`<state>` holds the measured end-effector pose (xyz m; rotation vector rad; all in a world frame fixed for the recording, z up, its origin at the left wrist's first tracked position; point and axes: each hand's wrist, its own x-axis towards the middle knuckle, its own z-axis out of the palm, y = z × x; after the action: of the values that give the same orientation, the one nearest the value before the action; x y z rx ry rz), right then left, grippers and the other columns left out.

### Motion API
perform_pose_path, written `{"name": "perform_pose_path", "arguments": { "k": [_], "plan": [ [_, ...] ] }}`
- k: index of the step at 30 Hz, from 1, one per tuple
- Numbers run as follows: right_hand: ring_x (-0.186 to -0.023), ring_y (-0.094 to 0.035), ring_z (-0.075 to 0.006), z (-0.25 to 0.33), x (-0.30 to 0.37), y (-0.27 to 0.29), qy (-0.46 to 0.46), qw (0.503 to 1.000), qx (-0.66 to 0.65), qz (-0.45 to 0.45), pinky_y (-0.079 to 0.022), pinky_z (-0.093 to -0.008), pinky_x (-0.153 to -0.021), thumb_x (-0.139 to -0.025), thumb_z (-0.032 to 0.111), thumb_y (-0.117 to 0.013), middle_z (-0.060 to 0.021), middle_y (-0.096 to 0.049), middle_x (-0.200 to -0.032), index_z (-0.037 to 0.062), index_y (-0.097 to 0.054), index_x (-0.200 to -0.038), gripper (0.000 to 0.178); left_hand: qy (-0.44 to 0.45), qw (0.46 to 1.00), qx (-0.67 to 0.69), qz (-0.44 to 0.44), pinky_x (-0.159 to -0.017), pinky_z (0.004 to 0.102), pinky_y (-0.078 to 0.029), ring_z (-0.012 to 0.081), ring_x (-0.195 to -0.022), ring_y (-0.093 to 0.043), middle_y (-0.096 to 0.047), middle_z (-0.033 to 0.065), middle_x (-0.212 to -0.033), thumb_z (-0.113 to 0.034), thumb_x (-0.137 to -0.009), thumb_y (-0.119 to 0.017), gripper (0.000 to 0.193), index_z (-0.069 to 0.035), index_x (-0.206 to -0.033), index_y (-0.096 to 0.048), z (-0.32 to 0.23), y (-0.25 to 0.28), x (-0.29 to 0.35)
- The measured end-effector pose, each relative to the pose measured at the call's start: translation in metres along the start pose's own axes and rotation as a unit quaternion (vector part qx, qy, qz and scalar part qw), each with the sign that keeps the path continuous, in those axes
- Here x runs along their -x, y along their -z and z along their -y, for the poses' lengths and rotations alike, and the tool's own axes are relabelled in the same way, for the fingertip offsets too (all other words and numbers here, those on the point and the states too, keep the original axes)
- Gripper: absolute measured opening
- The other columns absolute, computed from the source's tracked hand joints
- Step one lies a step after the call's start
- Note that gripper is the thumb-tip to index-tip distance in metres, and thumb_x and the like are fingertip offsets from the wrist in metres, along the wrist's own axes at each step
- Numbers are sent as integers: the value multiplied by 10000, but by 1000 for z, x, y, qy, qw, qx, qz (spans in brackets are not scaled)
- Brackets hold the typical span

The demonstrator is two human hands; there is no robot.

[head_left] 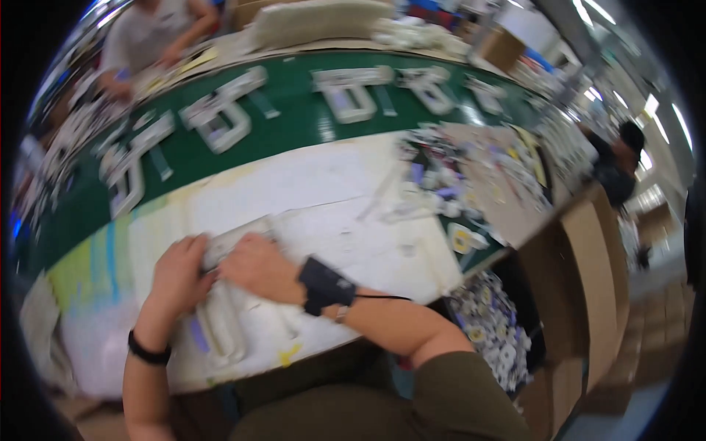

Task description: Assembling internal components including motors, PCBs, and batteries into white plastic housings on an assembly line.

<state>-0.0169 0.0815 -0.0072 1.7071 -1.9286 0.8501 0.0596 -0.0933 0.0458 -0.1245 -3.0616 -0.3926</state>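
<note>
On the white work surface in front of me lies a white plastic housing [228, 334] with a long bar at its far end and a looped frame toward me; a purple piece shows beside the loop. My left hand [182, 268] grips the left end of the bar, thumb toward its near side. My right hand [257, 268] is closed over the middle of the same bar, its fingertips close to the left hand's. What those fingertips pinch is hidden and blurred. A black band circles the left wrist, and a black strapped pad covers the right.
Similar white housings [349, 95] stand spaced along the green belt [294, 132] beyond the board. Small loose parts [441, 176] are heaped at the right. A bin of white parts [489, 331] and an open cardboard box [588, 279] stand lower right. One person [151, 37] works across the belt.
</note>
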Motion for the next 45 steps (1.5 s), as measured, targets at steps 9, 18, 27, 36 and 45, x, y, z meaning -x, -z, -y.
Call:
{"name": "perform_pose_path", "arguments": {
  "k": [9, 18, 27, 36, 45],
  "plan": [
    [-768, -495, -268, -76, -7, 72, -66, 993, 12, 99, -422, -363, -715, -682, 23, -660, -88, -545, -747, 54, -595, -846, 180, 122, 962, 214, -114, -968, 420, -391, 364, -1130, -490, -528, 192, -1216, -174, -766, -695, 541, -8, -1236, -486, 52, 29, 44],
    [-764, -592, -272, -171, -8, 110, -243, 963, 82, 76, -460, -316, -695, -735, 38, -689, -127, -603, -807, -9, -574, -866, 181, 12, 1000, -3, -8, -967, 420, -387, 386, -1155, -449, -469, 221, -1265, -293, -778, -674, 563, -9, -1229, -491, 77, 7, 58],
    [-774, -539, -294, -99, -69, 64, -131, 986, 12, 101, -449, -363, -691, -694, -21, -689, -121, -558, -825, 16, -562, -819, 182, 131, 847, 516, -2, -896, 358, -443, 313, -1084, -542, -489, 215, -1263, -440, -819, -661, 827, 55, -1367, -288, 64, 19, 17],
    [-1025, -537, -346, -30, -110, 4, -64, 997, -42, -4, -449, -410, -887, -720, -45, -680, -192, -549, -1089, 10, -577, -980, 284, 264, 564, 778, -85, -571, 303, -510, 174, -661, -621, -612, 107, -889, -269, -915, -572, 288, -29, -1056, -496, 70, 43, 50],
    [-1096, -488, -410, -25, -46, 8, -146, 977, -67, 142, -409, -441, -932, -716, -12, -659, -234, -496, -1204, -10, -562, -1011, 311, 251, 609, 712, -244, -580, 315, -572, 171, -636, -642, -647, 134, -882, -246, -933, -541, 250, -36, -1069, -529, 312, 106, 86]
  ]
}}
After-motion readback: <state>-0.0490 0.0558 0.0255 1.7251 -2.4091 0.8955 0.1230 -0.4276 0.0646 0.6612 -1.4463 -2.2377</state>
